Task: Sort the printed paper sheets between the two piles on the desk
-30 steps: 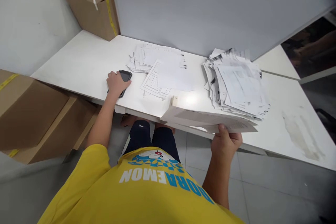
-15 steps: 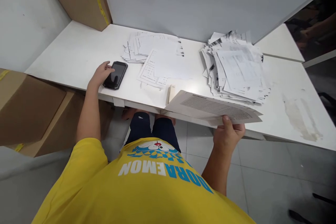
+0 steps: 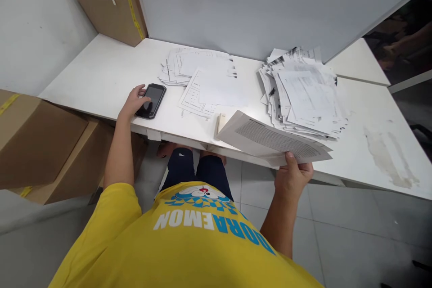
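A black smartphone point(image 3: 152, 100) lies screen up on the white table. My left hand point(image 3: 134, 100) rests at its left edge, fingers apart and the thumb over the dark screen. At the table's front edge, my right hand point(image 3: 293, 174) pinches a few printed sheets of paper point(image 3: 270, 137) between thumb and fingers. These sheets are tilted up, with lines of text on the side I see. Just left of them is a small cream block point(image 3: 221, 122), partly hidden by the paper.
On the right stands a thick, uneven stack of papers point(image 3: 303, 94). A lower spread of sheets point(image 3: 219, 85) lies mid-table. A cardboard box point(image 3: 104, 4) sits at the back left, and more boxes point(image 3: 40, 139) stand below the table on the left. Brownish stains point(image 3: 388, 153) mark the table's right side.
The whole view has shifted slightly. In my right hand the sheets have tipped a little, their right end dropping. My left hand stays at the smartphone, its thumb slightly farther over the screen.
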`<action>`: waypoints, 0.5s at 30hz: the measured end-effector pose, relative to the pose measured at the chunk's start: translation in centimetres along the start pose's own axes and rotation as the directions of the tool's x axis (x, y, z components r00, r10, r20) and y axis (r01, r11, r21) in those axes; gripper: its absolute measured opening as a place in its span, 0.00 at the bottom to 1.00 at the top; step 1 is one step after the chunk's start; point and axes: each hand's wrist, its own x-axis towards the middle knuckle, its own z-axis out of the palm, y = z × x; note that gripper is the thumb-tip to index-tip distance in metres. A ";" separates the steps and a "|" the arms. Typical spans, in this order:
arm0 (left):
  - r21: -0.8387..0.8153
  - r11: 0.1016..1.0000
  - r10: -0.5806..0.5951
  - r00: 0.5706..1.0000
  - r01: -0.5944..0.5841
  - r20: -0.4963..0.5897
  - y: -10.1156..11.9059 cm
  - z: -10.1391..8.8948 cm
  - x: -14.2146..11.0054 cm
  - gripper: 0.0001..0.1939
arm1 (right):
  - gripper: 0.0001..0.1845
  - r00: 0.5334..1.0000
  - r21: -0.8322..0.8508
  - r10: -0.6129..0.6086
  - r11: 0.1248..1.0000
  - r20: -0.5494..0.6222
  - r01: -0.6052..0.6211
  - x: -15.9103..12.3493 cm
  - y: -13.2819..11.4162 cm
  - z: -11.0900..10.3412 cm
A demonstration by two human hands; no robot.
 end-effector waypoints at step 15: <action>-0.007 1.000 0.026 0.999 -0.026 -0.020 0.5 0.3 -0.5 0.37 | 0.28 1.000 -0.002 0.028 1.000 0.009 -0.028 0.1 0.4 0.2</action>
